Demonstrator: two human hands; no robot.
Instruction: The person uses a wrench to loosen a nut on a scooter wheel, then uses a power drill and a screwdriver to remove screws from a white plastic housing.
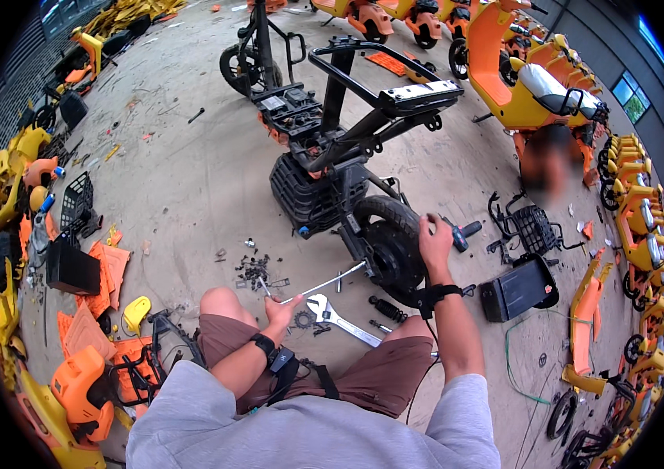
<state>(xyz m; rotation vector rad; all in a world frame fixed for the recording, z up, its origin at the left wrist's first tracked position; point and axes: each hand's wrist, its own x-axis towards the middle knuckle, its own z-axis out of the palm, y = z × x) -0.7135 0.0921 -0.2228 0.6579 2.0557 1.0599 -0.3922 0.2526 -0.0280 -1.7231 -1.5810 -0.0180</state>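
My left hand [278, 311] is closed around the handle end of a silver T-handle wrench [324, 283]. Its long shaft slants up to the right, and the far tip meets the side of the rear wheel's hub near the axle. My right hand [435, 241] rests on the black tyre [389, 209], fingers curled over the tread. The wheel belongs to a stripped black scooter frame [334, 148] in front of me. A large adjustable wrench [343, 321] lies on the floor between my legs, with a black shock absorber [387, 308] beside it.
Loose bolts and small parts [254, 270] lie left of the wheel. To the right are a cordless drill [466, 233], a black basket [535, 227] and a black box [515, 291]. Orange panels [85, 336] pile up at left. Yellow scooters line the right; a blurred person [552, 160] sits there.
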